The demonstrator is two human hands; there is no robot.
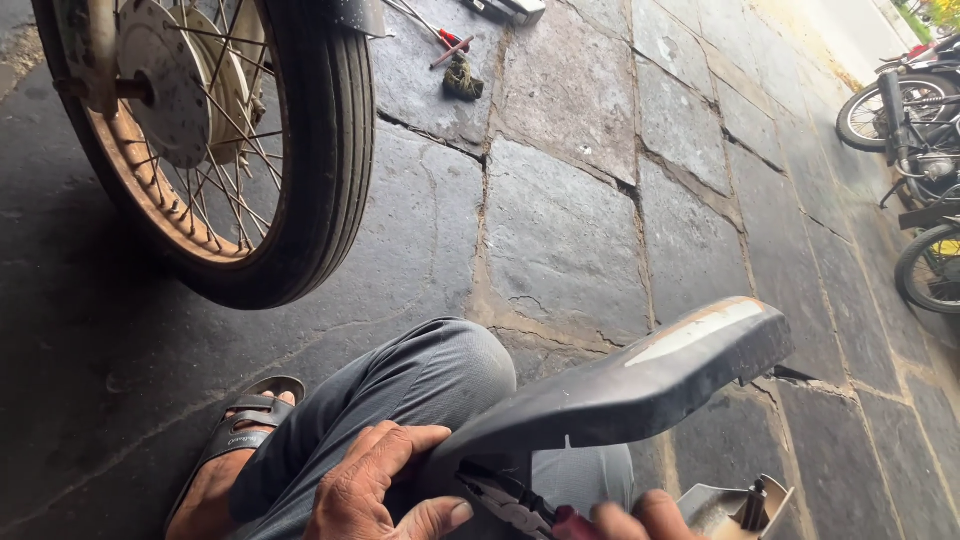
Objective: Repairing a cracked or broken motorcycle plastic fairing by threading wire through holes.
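Note:
A dark grey motorcycle mudguard (640, 385) with a worn pale patch near its far end lies across my knee. My left hand (375, 490) grips its near edge, thumb underneath. At the bottom edge my right hand (640, 518) is shut on pliers (510, 495) with a dark red handle, and the jaws sit at the mudguard's underside. Only the fingertips of that hand show. My grey trouser leg (400, 400) and a sandalled foot (235, 440) are below the guard.
A spoked motorcycle wheel (230, 150) with a rusty rim stands at upper left. A red-handled screwdriver (450, 45) and a dark rag (462, 80) lie on the stone floor beyond. Parked motorcycles (915, 150) stand at the right. A small metal part (745, 505) sits at bottom right.

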